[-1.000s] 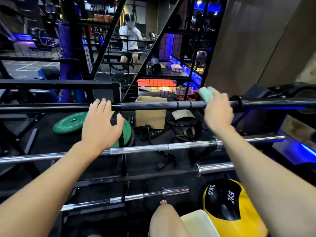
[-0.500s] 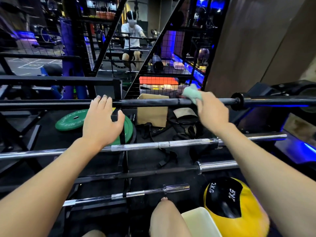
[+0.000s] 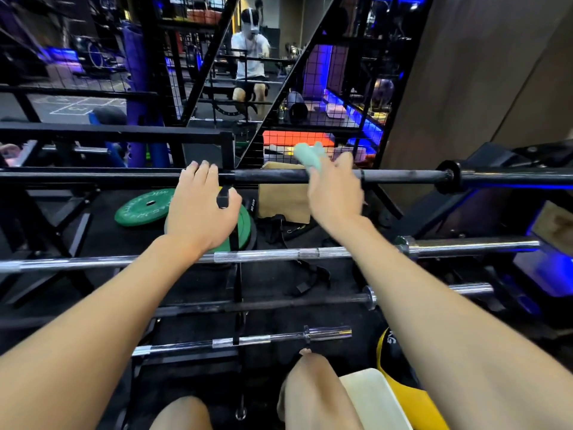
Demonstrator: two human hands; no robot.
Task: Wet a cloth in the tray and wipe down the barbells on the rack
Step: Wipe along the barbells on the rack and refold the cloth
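wiping the top black barbell [image 3: 400,175] is where i judge we are: my right hand [image 3: 336,197] clenches the pale green cloth [image 3: 310,159] against its shaft, while my left hand [image 3: 201,209] rests on it, fingers curled over the bar. three lower barbells [image 3: 310,253] on the rack [image 3: 229,144] look untouched, so most wiping remains. cream tray [image 3: 372,398] sits by my knee.
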